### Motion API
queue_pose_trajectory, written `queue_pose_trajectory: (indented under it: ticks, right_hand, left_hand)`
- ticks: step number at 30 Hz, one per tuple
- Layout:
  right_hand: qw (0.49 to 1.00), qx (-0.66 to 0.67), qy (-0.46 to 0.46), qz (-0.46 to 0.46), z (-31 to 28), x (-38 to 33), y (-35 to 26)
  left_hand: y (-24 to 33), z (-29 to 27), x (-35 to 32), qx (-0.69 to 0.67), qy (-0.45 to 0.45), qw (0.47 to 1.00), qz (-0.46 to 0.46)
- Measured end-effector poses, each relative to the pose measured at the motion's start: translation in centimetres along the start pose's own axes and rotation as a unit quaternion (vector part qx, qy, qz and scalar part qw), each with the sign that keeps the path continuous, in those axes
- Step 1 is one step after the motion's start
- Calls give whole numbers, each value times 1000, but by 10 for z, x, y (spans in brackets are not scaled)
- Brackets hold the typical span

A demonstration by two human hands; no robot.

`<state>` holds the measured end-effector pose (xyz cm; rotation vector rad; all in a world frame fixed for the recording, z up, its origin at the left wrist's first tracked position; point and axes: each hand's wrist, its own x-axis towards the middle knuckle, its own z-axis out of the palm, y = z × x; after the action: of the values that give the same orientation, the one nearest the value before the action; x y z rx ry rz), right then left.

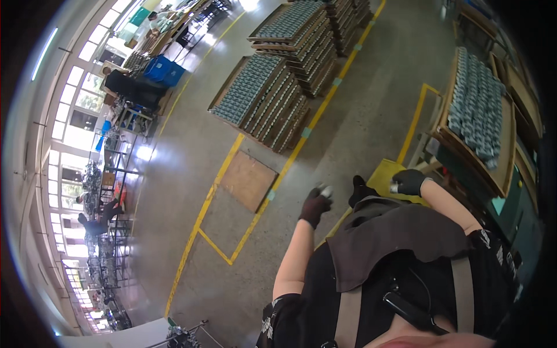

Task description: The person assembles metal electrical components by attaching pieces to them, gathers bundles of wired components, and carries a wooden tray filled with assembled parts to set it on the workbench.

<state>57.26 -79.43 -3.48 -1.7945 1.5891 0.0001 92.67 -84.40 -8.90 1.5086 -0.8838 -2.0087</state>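
My left hand wears a dark glove and hangs out in front of my body, its fingers curled in. A small pale patch shows at its fingertips; I cannot tell whether it is a part or the glove itself. My right hand, gloved too, is closed over the yellow floor panel near the tray stand. Something greyish shows at its fingers, too small to name. Nearest to it is a wooden tray filled with rows of grey metal parts. A dark apron covers my front.
Stacked wooden trays of metal parts stand ahead, with more stacks behind. A flat wooden board lies within yellow floor lines. Blue bins, workbenches and several people are along the windowed left wall.
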Motion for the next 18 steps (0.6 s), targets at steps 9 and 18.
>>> queue_pose_trajectory:
  ticks: [9, 18]
  right_hand:
    - [993, -62, -86, -44, -101, 201, -1]
    - [991, -29, -88, -98, -166, 396, -102]
  left_hand:
    - [-111, -201, 10, 297, 298, 841, -340]
    - [-32, -297, 141, 187, 267, 925, -194]
